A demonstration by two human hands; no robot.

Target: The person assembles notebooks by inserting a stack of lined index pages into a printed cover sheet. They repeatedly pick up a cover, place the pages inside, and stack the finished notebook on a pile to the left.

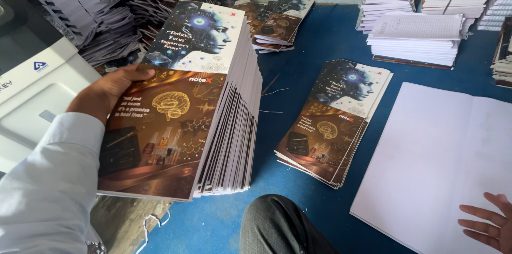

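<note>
My left hand (pixel 109 91) grips the left edge of a thick stack of printed notebook covers (pixel 181 99), dark brown and blue with a head and brain picture, and holds it tilted above the blue floor. At the lower right, my right hand (pixel 488 221) lies flat with fingers spread on a large block of blank white pages (pixel 432 163). Between the two lies a thinner pile of the same covers (pixel 330 120) on the blue floor.
More cover piles (pixel 274 19) lie at the back, and stacks of white page blocks (pixel 418 32) stand at the back right. A white machine (pixel 32 88) stands at the left. My knee (pixel 280 224) shows at the bottom on the blue mat (pixel 314 40).
</note>
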